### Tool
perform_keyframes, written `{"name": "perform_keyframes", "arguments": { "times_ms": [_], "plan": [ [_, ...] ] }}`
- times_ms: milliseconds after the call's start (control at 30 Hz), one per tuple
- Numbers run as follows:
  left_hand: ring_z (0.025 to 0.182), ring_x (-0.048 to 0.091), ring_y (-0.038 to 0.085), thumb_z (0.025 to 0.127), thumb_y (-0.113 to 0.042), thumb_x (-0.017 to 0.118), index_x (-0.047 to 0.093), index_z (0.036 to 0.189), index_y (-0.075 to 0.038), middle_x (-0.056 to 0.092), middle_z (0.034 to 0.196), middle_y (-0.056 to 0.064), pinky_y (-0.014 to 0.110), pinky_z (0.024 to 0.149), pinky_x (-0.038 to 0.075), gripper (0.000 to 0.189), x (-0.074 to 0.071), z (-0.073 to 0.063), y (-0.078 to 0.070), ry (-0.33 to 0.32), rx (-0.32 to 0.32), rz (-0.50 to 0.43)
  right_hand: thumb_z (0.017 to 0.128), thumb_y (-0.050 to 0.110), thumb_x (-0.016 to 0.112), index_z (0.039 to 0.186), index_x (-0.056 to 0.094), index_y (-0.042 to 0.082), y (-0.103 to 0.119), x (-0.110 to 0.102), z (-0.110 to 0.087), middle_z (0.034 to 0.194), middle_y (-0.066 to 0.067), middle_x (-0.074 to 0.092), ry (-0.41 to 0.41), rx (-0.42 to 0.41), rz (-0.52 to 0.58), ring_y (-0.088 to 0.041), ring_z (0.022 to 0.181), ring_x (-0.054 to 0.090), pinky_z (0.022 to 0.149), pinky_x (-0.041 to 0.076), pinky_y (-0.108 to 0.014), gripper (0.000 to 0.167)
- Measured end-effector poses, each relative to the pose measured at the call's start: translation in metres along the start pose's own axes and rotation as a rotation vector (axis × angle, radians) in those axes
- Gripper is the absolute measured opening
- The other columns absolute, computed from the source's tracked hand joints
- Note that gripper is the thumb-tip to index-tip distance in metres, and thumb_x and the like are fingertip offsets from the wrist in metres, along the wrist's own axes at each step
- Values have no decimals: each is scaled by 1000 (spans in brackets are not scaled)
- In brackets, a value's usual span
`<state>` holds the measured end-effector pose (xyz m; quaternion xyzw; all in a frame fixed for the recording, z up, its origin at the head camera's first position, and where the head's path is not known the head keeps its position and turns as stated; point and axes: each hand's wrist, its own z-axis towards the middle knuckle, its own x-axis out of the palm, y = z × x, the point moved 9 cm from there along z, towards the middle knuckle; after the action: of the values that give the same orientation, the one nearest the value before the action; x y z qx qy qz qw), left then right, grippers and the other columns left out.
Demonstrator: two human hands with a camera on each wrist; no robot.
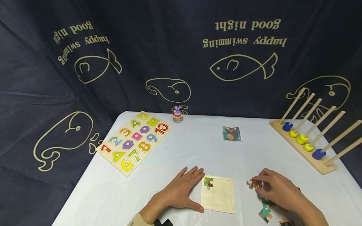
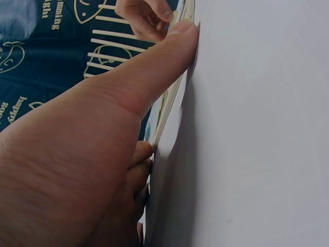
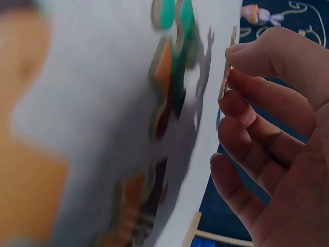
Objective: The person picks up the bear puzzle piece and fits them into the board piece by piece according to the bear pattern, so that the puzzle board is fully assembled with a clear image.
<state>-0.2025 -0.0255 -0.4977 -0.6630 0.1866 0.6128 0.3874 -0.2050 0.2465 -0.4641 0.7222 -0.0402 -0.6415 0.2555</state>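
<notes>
A square wooden puzzle board lies on the table, one green and brown puzzle piece set in its upper left corner. My left hand rests at the board's left side with straight fingers, its thumb touching the lower left edge. To the right of the board, my right hand pinches a brown and orange puzzle piece between thumb and fingers. In the right wrist view this piece is seen edge-on. Below that hand lie loose puzzle pieces, some of them hidden by the hand and wrist.
A small bear picture card lies farther back. The number and shape board is at the left, and a purple rabbit figurine stands at the back edge. At the right is a wooden peg rack with blue and yellow pieces.
</notes>
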Motion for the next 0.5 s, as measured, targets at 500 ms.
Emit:
{"name": "perform_keyframes", "arguments": {
  "times_ms": [500],
  "plan": [
    [145, 10, 19, 66, -86, 53, 26, 153, -13, 19, 158, -1, 48, 115, 10, 117, 0, -1, -2, -6, -4, 5, 78, 22, 77, 108, 74, 21, 33, 10, 14, 89, 15, 52, -27, -128, -20, -4, 66, 43, 53, 36, -21, 30]
  ]
}}
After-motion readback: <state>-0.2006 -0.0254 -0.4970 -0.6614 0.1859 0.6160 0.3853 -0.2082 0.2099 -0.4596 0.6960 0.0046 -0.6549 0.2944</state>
